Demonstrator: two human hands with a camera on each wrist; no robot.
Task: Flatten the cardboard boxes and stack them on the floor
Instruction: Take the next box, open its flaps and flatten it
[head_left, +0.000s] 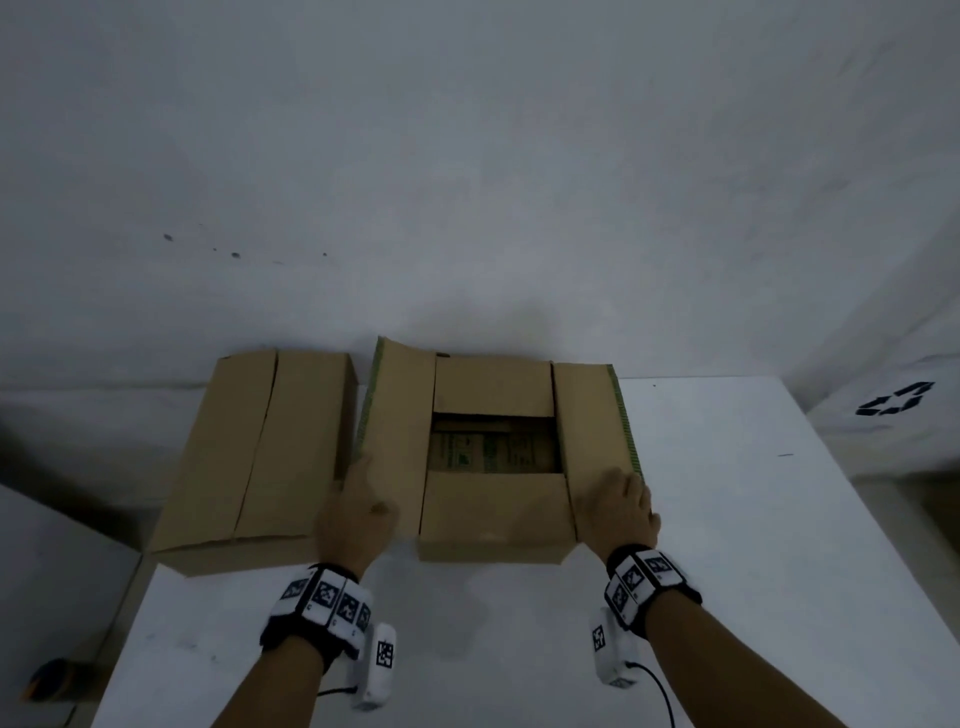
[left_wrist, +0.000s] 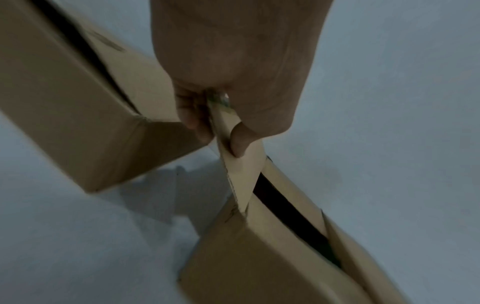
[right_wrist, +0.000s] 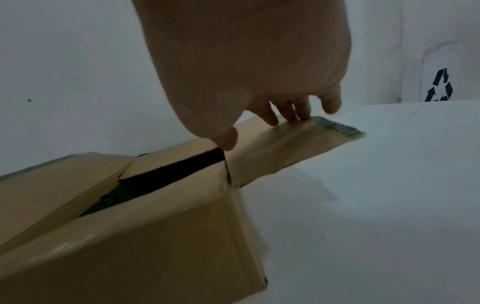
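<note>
Two brown cardboard boxes stand side by side on a white table (head_left: 727, 519). The left box (head_left: 254, 457) (left_wrist: 78, 102) has its top flaps closed. The right box (head_left: 493, 509) (left_wrist: 259, 257) (right_wrist: 130, 236) has its top flaps spread, showing a dark inside with green print. My left hand (head_left: 363, 467) (left_wrist: 223, 133) pinches the near end of that box's left flap (head_left: 400, 415) (left_wrist: 239, 174) between thumb and fingers. My right hand (head_left: 631, 488) (right_wrist: 272, 123) presses straight fingers on the right flap (head_left: 592, 421) (right_wrist: 298, 144), which lies folded outward, near its green-striped edge.
A white wall rises right behind the boxes. A white bin with a black recycling mark (head_left: 893, 405) (right_wrist: 439, 86) stands past the table's right side. The table's left edge runs under the left box; a dark orange-trimmed object (head_left: 52, 680) lies on the floor there.
</note>
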